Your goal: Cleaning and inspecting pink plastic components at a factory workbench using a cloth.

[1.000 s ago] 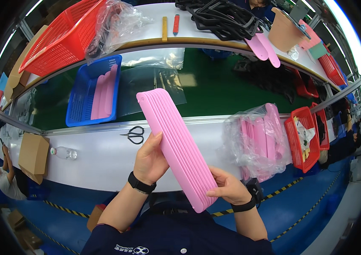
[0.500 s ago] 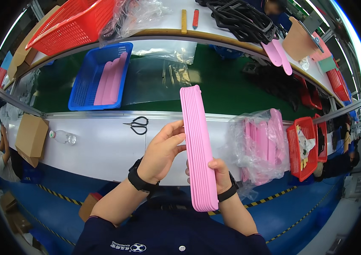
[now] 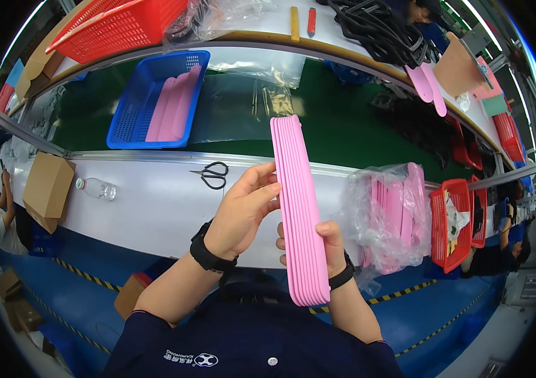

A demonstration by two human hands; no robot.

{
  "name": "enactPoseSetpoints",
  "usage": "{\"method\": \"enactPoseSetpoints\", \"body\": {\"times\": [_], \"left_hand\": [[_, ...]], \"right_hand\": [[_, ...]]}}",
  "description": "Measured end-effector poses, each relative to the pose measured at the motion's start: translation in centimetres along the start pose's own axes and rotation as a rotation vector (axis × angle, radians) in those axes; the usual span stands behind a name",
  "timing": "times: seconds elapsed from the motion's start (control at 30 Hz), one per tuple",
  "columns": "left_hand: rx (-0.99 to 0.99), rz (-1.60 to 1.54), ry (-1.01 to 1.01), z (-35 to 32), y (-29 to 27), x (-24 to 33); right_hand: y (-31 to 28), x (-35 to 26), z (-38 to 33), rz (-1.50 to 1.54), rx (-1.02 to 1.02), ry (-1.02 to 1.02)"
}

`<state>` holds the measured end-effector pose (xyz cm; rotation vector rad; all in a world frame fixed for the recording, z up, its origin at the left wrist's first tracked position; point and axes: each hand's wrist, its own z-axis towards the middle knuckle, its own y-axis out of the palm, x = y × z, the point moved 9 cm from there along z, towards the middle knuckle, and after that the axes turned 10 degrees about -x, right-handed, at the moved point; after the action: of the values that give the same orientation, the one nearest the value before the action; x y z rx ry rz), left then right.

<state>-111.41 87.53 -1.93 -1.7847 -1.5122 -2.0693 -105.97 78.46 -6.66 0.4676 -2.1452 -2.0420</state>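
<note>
Above the middle of the white worktop (image 3: 148, 220), a pink stack (image 3: 300, 214) of long, thin strips is held upright-leaning in both hands. The right hand (image 3: 331, 249) grips its lower part, thumb in front and fingers around the far edge; the left hand (image 3: 242, 211) has fingers at its left edge, firmness of hold cannot be told. Beyond the worktop, a blue basket (image 3: 128, 107) contains pink strips. On the worktop's right part, a clear bag (image 3: 400, 253) contains pink pieces. Beside the worktop's right end, a red basket (image 3: 438, 214) contains white and yellowish scraps. At the worktop's left end: a brown carton (image 3: 47, 192), contents not visible.
</note>
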Motion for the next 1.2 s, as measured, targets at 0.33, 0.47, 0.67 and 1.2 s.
{"method": "enactPoseSetpoints", "body": {"times": [0.33,0.47,0.67,1.2], "left_hand": [[-0.013,-0.045,-0.061,-0.8,-1.2,-0.1],[0.013,0.001,0.022,-0.8,-1.3,-1.0],[0.027,-0.383,-0.031,-1.4,-5.2,-2.3],[0.383,-0.297,0.083,-0.7,-19.5,6.5]], "right_hand": [[0.5,-1.0,0.9,-0.345,0.119,0.026],[3.9,-1.7,1.6,-1.289,0.313,-0.185],[8.9,0.8,1.6,-2.084,0.115,-0.14],[1.0,6.1,4.2,-1.191,0.115,0.38]]}}
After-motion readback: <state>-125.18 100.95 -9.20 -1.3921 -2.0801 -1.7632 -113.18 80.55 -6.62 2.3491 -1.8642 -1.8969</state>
